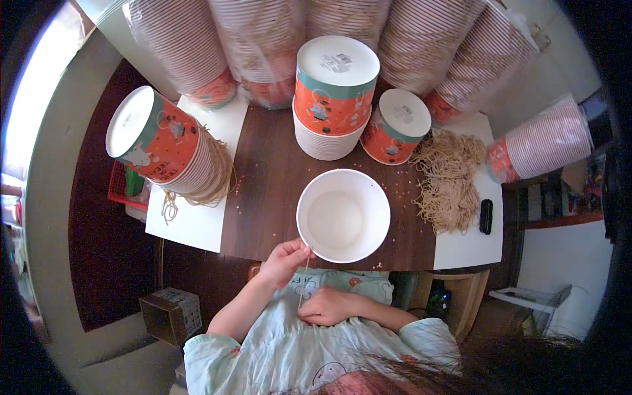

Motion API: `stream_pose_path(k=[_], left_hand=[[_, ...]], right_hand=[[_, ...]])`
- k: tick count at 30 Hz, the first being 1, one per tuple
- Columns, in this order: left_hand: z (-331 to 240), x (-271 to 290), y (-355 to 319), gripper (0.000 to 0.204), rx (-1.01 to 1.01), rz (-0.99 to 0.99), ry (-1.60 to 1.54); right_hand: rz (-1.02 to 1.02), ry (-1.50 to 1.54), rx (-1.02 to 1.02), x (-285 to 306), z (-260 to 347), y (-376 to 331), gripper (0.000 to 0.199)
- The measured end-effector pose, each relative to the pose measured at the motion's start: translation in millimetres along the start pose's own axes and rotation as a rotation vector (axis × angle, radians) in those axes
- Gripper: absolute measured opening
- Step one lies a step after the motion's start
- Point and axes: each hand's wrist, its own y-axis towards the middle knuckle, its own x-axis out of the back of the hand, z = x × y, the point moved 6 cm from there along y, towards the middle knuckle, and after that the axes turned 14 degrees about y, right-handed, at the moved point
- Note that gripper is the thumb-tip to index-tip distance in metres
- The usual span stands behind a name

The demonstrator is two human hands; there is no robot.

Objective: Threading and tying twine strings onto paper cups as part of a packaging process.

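Front tub (343,217), string pile (451,181) to its right

Widest lane on the brown tabletop (263,178) is left of the open white paper bucket (343,216): loads of room over to the leaning bucket stack (172,141), just tiny pink bits scattered there. Right side's tighter, since the tangled tan string pile (454,181) hogs a good chunk. Straight back you're kinda blocked: a tall upside-down bucket stack (334,99) stands near the open one, a shorter upturned bucket (398,125) is just beside it, and bagged bucket stacks (260,46) wall off the rear. Up front, a tan strand (303,282) slants between left hand (288,260) and right hand (329,306), cutting across that gap.
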Motion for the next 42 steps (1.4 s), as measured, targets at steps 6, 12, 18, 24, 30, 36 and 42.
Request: stream_pose_path(k=[6, 12, 18, 24, 30, 36, 42], left_hand=[[4, 2, -6, 0.006, -0.016, 0.052, 0.011], [-9, 1, -8, 0.006, -0.145, -0.044, 0.034], [-2, 1, -7, 0.007, -0.109, -0.072, 0.015], [-20, 16, -6, 0.011, -0.137, -0.18, 0.386], [-102, 26, 7, 0.01, -0.48, -0.406, 0.964], [-160, -41, 56, 0.029, -0.804, -0.221, 1.496], [-142, -62, 121, 0.03, -0.78, -0.026, 1.715]], right_hand=[[-0.026, -0.005, 0.002, 4, 5, -3, 0.013], [-0.007, -0.074, 0.017, -2, 4, -4, 0.016], [0.037, -0.057, -0.026, -6, 1, -6, 0.017], [-0.073, 0.101, -0.08, 34, 8, -39, 0.013], [-0.557, 0.147, -0.329, 108, 27, -160, 0.042], [-0.929, 0.302, 0.205, 112, 43, -233, 0.018], [-0.801, 0.609, 0.945, 112, 77, -235, 0.005]])
